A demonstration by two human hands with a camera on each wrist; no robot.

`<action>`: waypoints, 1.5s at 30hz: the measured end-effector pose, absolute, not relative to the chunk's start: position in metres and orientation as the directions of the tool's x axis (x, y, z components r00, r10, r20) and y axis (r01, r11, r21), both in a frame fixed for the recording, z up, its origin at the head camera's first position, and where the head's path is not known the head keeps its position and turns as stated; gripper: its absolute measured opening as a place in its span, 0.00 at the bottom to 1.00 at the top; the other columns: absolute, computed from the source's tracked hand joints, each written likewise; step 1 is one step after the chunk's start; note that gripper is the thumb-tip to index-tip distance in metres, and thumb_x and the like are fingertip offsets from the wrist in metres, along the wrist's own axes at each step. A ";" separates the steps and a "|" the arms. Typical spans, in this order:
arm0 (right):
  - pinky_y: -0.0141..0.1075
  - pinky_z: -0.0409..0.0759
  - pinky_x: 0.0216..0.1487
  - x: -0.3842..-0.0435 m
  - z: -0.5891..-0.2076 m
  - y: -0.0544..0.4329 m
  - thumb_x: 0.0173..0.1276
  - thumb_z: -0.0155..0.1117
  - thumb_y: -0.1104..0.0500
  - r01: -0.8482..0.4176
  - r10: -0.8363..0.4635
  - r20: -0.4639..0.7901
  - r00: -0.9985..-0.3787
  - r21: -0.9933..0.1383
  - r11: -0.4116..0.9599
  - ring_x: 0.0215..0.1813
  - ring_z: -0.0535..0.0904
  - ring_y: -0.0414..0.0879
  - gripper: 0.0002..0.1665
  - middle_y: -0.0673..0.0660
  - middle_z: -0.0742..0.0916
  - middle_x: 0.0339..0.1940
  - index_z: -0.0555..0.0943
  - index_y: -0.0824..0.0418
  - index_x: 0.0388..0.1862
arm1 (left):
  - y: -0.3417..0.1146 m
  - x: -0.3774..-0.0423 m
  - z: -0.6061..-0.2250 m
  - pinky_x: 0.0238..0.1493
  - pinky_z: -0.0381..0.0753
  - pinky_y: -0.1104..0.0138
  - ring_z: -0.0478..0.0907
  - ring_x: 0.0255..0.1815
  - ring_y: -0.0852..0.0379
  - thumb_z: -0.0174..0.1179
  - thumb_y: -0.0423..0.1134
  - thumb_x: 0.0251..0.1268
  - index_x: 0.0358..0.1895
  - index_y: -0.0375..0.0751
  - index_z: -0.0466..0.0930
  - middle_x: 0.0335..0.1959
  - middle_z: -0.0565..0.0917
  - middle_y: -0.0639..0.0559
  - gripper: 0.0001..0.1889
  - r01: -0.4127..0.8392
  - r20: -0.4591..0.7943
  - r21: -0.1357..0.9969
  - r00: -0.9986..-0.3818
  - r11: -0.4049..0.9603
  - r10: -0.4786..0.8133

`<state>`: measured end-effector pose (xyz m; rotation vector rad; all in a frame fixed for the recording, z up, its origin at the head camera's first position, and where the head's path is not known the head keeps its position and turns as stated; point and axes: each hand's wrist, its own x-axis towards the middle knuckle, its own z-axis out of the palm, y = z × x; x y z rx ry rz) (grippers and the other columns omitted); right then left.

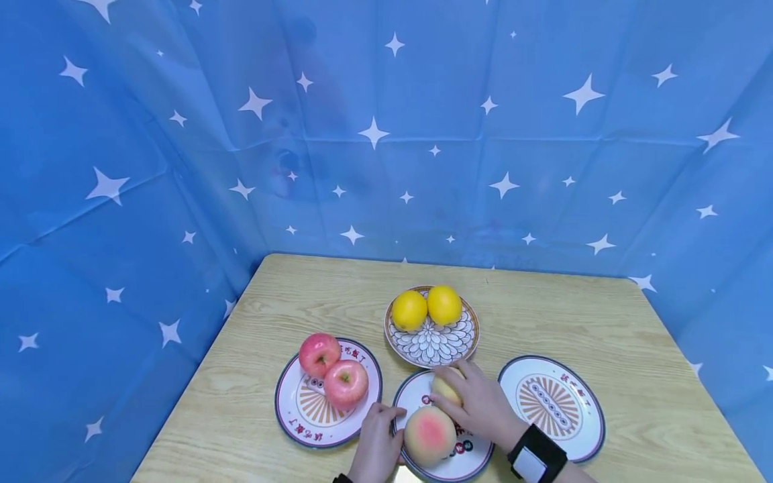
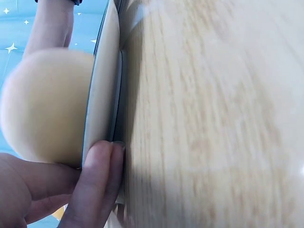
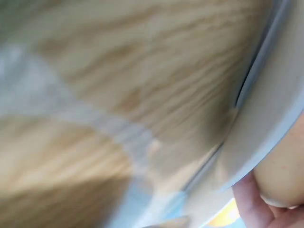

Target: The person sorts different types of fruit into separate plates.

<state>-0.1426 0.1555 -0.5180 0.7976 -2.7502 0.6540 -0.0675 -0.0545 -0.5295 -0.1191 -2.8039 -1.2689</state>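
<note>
A peach [image 1: 430, 437] with a pink blush sits on the front middle plate [image 1: 413, 392], which is white with a dark blue rim. My left hand [image 1: 377, 439] pinches this plate's left rim; in the left wrist view its fingers [image 2: 92, 175] lie against the plate's underside [image 2: 104, 90]. Behind the blushed peach, my right hand [image 1: 480, 406] grips a second, paler peach [image 1: 444, 390] over the same plate. Most of that peach is covered by the hand. The right wrist view catches only fingertips [image 3: 251, 202] beside the peach [image 3: 285, 161].
On the left plate [image 1: 302, 429] lie two red apples [image 1: 345, 384]. Two yellow, lemon-coloured fruits [image 1: 444, 305] rest on the patterned plate [image 1: 431, 345] at the back. A plate [image 1: 582, 419] with no fruit stands at right. Blue starry cloth [image 1: 423, 168] hangs behind the wooden table [image 1: 211, 416].
</note>
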 end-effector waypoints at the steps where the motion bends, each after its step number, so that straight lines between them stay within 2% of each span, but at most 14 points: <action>1: 0.33 0.74 0.31 -0.142 -0.518 0.153 0.59 0.58 0.35 -0.576 -0.481 0.329 -0.813 -0.326 0.750 0.41 0.71 0.38 0.29 0.46 0.75 0.45 0.75 0.43 0.58 | -0.054 -0.068 -0.529 0.41 0.75 0.64 0.73 0.37 0.55 0.65 0.25 0.44 0.41 0.35 0.83 0.33 0.72 0.51 0.16 0.096 0.092 0.751 -0.995 0.653 0.041; 3: 0.33 0.74 0.32 -0.142 -0.518 0.151 0.59 0.59 0.35 -0.594 -0.501 0.335 -0.798 -0.300 0.746 0.43 0.70 0.38 0.30 0.46 0.75 0.46 0.74 0.43 0.59 | -0.054 -0.070 -0.529 0.41 0.75 0.65 0.72 0.37 0.55 0.65 0.25 0.44 0.41 0.35 0.82 0.33 0.72 0.51 0.15 0.102 0.102 0.756 -0.994 0.647 0.038; 6: 0.34 0.73 0.34 -0.142 -0.514 0.151 0.60 0.58 0.36 -0.585 -0.511 0.287 -0.810 -0.351 0.731 0.43 0.70 0.39 0.31 0.47 0.74 0.48 0.72 0.44 0.61 | -0.055 -0.071 -0.530 0.41 0.74 0.64 0.73 0.37 0.55 0.65 0.25 0.44 0.40 0.35 0.82 0.33 0.72 0.51 0.15 0.106 0.114 0.754 -0.993 0.648 0.030; 12: 0.45 0.75 0.40 -0.132 -0.504 0.156 0.61 0.54 0.32 -0.477 -0.472 0.137 -0.871 -0.464 0.747 0.50 0.72 0.45 0.33 0.49 0.72 0.57 0.66 0.37 0.65 | -0.059 -0.065 -0.534 0.41 0.75 0.61 0.74 0.36 0.53 0.66 0.26 0.44 0.40 0.36 0.82 0.33 0.73 0.51 0.15 0.116 0.102 0.724 -0.993 0.680 0.061; 16: 0.51 0.77 0.42 -0.133 -0.490 0.170 0.60 0.51 0.30 -0.398 -0.401 0.100 -0.911 -0.472 0.787 0.51 0.75 0.50 0.34 0.50 0.74 0.59 0.68 0.38 0.64 | -0.061 -0.064 -0.534 0.40 0.75 0.61 0.75 0.35 0.52 0.65 0.27 0.45 0.40 0.36 0.82 0.33 0.74 0.51 0.14 0.144 0.112 0.712 -0.990 0.687 0.091; 20: 0.56 0.76 0.42 -0.144 -0.475 0.206 0.62 0.51 0.32 -0.314 -0.301 0.098 -0.949 -0.396 0.863 0.52 0.75 0.59 0.35 0.59 0.74 0.59 0.72 0.50 0.62 | -0.062 -0.062 -0.528 0.41 0.75 0.60 0.76 0.37 0.49 0.65 0.27 0.46 0.40 0.34 0.81 0.35 0.76 0.47 0.14 0.194 0.149 0.682 -0.981 0.705 0.125; 25: 0.66 0.68 0.44 -0.155 -0.471 0.268 0.63 0.57 0.40 -0.114 -0.115 0.009 -0.993 -0.263 0.958 0.57 0.63 0.75 0.38 0.78 0.67 0.59 0.70 0.66 0.61 | -0.063 -0.061 -0.501 0.39 0.77 0.58 0.76 0.37 0.50 0.64 0.33 0.50 0.42 0.35 0.81 0.36 0.76 0.47 0.13 0.196 0.139 0.596 -0.980 0.779 0.141; 28: 0.69 0.65 0.43 -0.158 -0.478 0.301 0.63 0.53 0.36 0.038 0.006 -0.116 -0.993 -0.273 0.961 0.56 0.55 0.81 0.47 0.84 0.60 0.57 0.60 0.71 0.66 | -0.063 -0.065 -0.477 0.38 0.77 0.60 0.76 0.37 0.53 0.64 0.37 0.53 0.43 0.36 0.81 0.35 0.77 0.49 0.13 0.222 0.180 0.551 -0.973 0.805 0.145; 31: 0.68 0.65 0.42 -0.163 -0.488 0.323 0.62 0.46 0.29 0.157 0.073 -0.262 -0.962 -0.317 0.935 0.53 0.54 0.84 0.58 0.88 0.57 0.53 0.47 0.76 0.68 | -0.064 -0.074 -0.455 0.35 0.78 0.64 0.76 0.35 0.56 0.63 0.38 0.56 0.43 0.37 0.81 0.36 0.78 0.49 0.13 0.285 0.275 0.544 -0.949 0.789 0.152; 33: 0.66 0.67 0.43 -0.166 -0.496 0.334 0.62 0.45 0.28 0.192 0.068 -0.328 -0.942 -0.363 0.912 0.52 0.56 0.84 0.61 0.89 0.58 0.52 0.45 0.79 0.67 | -0.064 -0.082 -0.442 0.31 0.77 0.68 0.75 0.30 0.60 0.62 0.38 0.57 0.44 0.38 0.81 0.37 0.78 0.50 0.13 0.312 0.305 0.567 -0.939 0.763 0.157; 35: 0.60 0.71 0.43 -0.169 -0.503 0.342 0.63 0.45 0.30 0.205 0.042 -0.363 -0.931 -0.423 0.883 0.51 0.63 0.79 0.57 0.86 0.65 0.50 0.50 0.80 0.65 | -0.064 -0.091 -0.432 0.28 0.75 0.72 0.73 0.26 0.64 0.62 0.38 0.58 0.45 0.39 0.80 0.37 0.78 0.50 0.12 0.318 0.296 0.605 -0.941 0.730 0.164; 39: 0.43 0.74 0.36 -0.171 -0.515 0.353 0.70 0.48 0.41 0.208 -0.001 -0.373 -0.928 -0.520 0.829 0.38 0.76 0.58 0.37 0.68 0.79 0.37 0.66 0.76 0.52 | -0.067 -0.102 -0.414 0.28 0.72 0.75 0.71 0.25 0.68 0.61 0.39 0.60 0.47 0.42 0.80 0.39 0.79 0.51 0.12 0.324 0.233 0.698 -0.946 0.639 0.226; 41: 0.39 0.72 0.32 -0.171 -0.517 0.357 0.70 0.50 0.44 0.195 -0.011 -0.361 -0.932 -0.528 0.826 0.34 0.75 0.48 0.31 0.57 0.80 0.31 0.71 0.74 0.47 | -0.068 -0.106 -0.402 0.29 0.74 0.74 0.74 0.27 0.66 0.60 0.39 0.61 0.48 0.42 0.80 0.42 0.79 0.50 0.12 0.338 0.208 0.761 -0.936 0.554 0.285; 45: 0.37 0.70 0.30 -0.169 -0.516 0.362 0.70 0.52 0.47 0.167 -0.037 -0.355 -0.934 -0.526 0.834 0.31 0.73 0.45 0.25 0.53 0.79 0.29 0.74 0.71 0.42 | -0.065 -0.119 -0.371 0.32 0.77 0.72 0.77 0.34 0.59 0.60 0.38 0.62 0.50 0.41 0.79 0.46 0.79 0.49 0.13 0.370 0.211 0.823 -0.904 0.432 0.372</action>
